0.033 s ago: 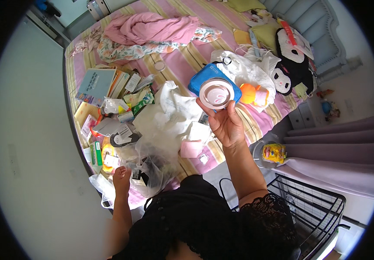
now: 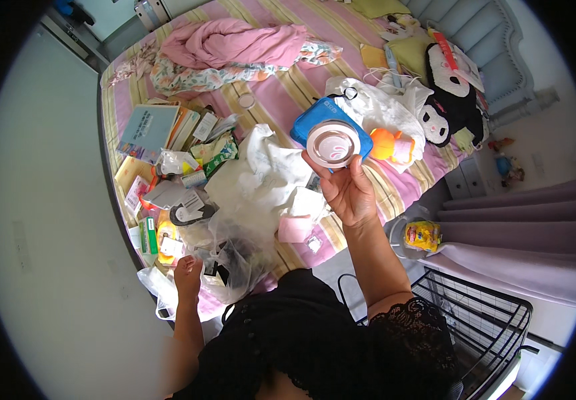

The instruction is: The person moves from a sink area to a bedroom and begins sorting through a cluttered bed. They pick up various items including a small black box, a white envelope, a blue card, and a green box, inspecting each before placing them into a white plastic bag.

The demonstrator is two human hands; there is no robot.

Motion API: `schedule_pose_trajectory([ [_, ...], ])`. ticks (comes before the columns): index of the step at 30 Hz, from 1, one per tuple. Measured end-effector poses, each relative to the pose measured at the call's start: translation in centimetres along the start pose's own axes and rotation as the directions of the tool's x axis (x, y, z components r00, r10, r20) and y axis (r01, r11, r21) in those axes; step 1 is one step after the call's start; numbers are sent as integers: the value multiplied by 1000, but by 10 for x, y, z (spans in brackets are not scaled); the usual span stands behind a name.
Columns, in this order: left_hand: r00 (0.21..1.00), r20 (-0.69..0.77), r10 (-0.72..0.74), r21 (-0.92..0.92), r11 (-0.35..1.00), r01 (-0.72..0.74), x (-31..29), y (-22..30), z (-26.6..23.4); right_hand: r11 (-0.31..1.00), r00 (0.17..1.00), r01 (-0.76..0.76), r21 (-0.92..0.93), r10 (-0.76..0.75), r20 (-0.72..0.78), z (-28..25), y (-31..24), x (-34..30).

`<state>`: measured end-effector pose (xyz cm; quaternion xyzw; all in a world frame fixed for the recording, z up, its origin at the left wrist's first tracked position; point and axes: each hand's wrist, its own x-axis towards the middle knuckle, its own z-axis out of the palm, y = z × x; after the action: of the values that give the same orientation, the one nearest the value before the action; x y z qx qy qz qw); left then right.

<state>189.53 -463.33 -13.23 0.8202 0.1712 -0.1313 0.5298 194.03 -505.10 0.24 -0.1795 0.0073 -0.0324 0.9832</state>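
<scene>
My right hand (image 2: 351, 193) is raised over the bed and closed on a round, flat disc-shaped container (image 2: 334, 145). It has a pale clear rim, a brownish ring and a pink middle, pinched between thumb and fingers. Behind it lies a blue zip case (image 2: 315, 120), partly covered by the disc. Low at the left, my left hand (image 2: 188, 270) has its fingers curled in. It is beside a clear plastic bag (image 2: 238, 257) with dark things inside; whether the fingers hold anything is too small to tell.
Books (image 2: 148, 130), a green box (image 2: 148, 235) and a light wooden tray (image 2: 128, 175) crowd the bed's left edge. White cloth (image 2: 258, 167) covers the middle. An orange soft toy (image 2: 391, 147) and a black-and-white plush (image 2: 445, 107) lie right. A black wire rack (image 2: 481, 300) stands nearby.
</scene>
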Motion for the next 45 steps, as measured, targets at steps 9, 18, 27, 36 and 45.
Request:
schedule_pose_trajectory([
  [9, 1000, 5, -24, -25, 999, 24, -8, -16, 4, 998, 900, -60, 27, 66, -431, -160, 41, -18],
  [18, 997, -27, -67, 20, 997, 68, -29, -15, -1, 969, 380, 187, 163, 82, -921, -343, 70, -102],
  [27, 988, -151, -43, -56, 998, 34, -37, -37, -15, 980, 29, -170, -100, -96, -995, -388, 114, -97],
  [36, 983, -168, -77, -811, 578, -93, -33, 5, -68, 493, 899, -370, -787, -24, -437, -175, 280, 79],
  [45, 974, 3, -227, -780, 608, 144, -22, -27, -103, -636, 872, 482, -602, 287, 396, -104, 500, 148],
])
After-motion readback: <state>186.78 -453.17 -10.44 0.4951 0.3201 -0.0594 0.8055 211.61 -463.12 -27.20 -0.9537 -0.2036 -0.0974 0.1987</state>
